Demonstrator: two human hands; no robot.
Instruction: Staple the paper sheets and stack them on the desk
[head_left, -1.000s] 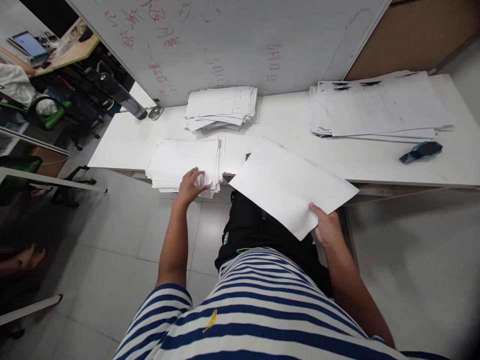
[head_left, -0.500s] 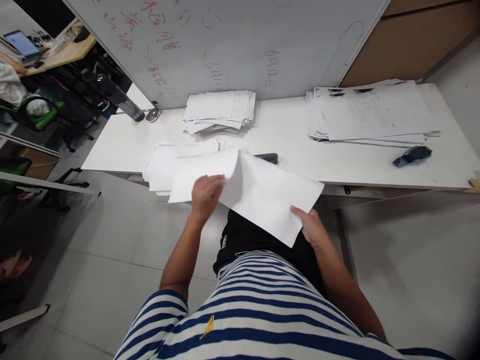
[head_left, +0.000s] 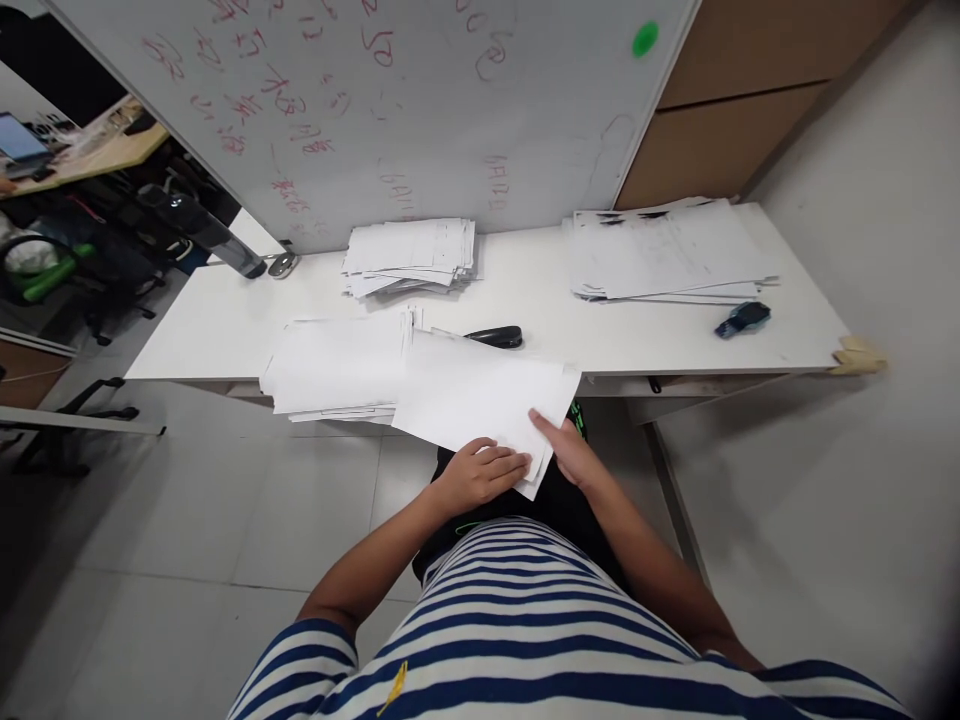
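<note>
White sheets of paper (head_left: 472, 390) lie stacked loosely in front of me, reaching past the table's front edge, with their right-hand edges slightly offset. My right hand (head_left: 570, 455) grips their right edge, thumb on top and fingers hidden underneath. My left hand (head_left: 484, 473) is closed at the lower right corner, its fingers pressed together over the top sheet; its thumb is hidden. To the left, a pile of white paper (head_left: 334, 365) lies at the table's front edge, partly under the held sheets. Just behind them is a black stapler-like object (head_left: 495, 337), partly covered.
On the white table (head_left: 525, 325) stand a middle paper stack (head_left: 409, 250) and a larger right stack (head_left: 667, 250). A dark blue object (head_left: 742, 320) lies front right. A bottle (head_left: 210, 232) leans at the left. A whiteboard (head_left: 420, 110) rises behind the table.
My left hand has moved right and down, bringing the raised sheet over onto the one in my right hand. The head view has shifted.
</note>
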